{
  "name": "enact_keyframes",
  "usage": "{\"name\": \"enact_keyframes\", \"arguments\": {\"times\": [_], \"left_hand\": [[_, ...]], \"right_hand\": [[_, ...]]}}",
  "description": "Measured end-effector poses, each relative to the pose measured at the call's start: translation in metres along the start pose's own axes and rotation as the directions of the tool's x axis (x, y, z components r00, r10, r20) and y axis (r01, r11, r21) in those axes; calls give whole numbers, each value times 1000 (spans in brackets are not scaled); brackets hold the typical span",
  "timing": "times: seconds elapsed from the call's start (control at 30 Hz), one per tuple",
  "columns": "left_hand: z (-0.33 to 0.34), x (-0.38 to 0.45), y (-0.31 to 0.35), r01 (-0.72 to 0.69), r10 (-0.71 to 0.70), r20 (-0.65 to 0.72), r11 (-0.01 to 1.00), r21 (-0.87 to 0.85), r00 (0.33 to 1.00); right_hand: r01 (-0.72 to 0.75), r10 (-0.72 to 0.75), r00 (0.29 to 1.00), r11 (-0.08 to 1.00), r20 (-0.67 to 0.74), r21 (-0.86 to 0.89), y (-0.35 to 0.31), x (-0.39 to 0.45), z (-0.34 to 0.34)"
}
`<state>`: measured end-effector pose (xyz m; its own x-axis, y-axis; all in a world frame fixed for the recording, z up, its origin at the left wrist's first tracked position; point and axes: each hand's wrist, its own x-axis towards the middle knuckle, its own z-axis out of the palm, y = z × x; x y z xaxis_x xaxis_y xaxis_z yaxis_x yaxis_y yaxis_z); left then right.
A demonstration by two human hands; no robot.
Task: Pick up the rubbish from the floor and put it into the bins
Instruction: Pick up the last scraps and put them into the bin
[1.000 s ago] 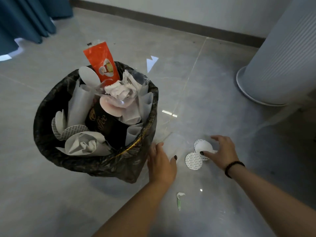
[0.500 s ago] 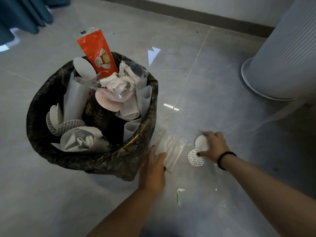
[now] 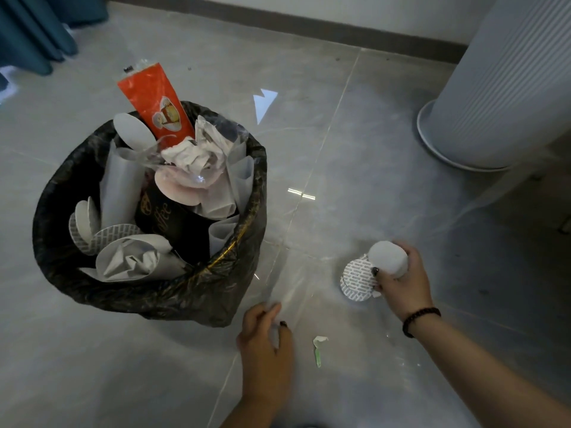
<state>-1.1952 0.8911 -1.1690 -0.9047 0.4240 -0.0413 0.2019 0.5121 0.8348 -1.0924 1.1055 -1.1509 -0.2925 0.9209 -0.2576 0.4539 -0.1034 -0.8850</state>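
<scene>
I see my right hand (image 3: 401,279) at the right side of the floor (image 3: 370,134), with the fingers curled around a few round paper discs (image 3: 386,257). The disc on top is plain white and a little bent. The one under it (image 3: 355,279) has a pattern of small grey printed blocks and it sticks out from my fingers toward the left. I cannot tell if this lower disc touches the floor or is already lifted. A dark bead bracelet (image 3: 420,319) is on the wrist.

My left hand (image 3: 265,338) is lower, in the middle, just beside the bin (image 3: 148,298). Its fingers are bent and they pinch the near edge of a clear plastic wrapper (image 3: 290,291). The wrapper is very thin and almost invisible; I notice it only by its shine and its folds. It lies flat on the floor between my two hands.

A small scrap of white and green paper (image 3: 318,350) lies on the floor near my left hand, apart from it.

The bin has a black bag inside and it is very full: rolled white papers, more discs with the same grey pattern, a dark coffee bag, crumpled paper and a tall red packet (image 3: 157,109) that stands up above the rim.
</scene>
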Motion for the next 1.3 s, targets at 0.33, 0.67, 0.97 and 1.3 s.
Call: {"name": "enact_keyframes", "arguments": {"times": [0.33,0.67,0.97,1.3], "left_hand": [[27,-12,-10,-131,58,424,981,145,904],[34,-29,5,-8,-44,458,994,112,888],[40,-39,-5,-30,-38,587,994,105,809],[29,-39,0,53,-62,468,998,33,881]], "right_hand": [[73,-34,991,950,131,-304,17,-11,-19],[91,2,972,920,236,-382,9,-1,-24],[191,37,918,830,394,-524,15,-9,-15],[49,76,936,939,345,-341,19,-19,-12]]}}
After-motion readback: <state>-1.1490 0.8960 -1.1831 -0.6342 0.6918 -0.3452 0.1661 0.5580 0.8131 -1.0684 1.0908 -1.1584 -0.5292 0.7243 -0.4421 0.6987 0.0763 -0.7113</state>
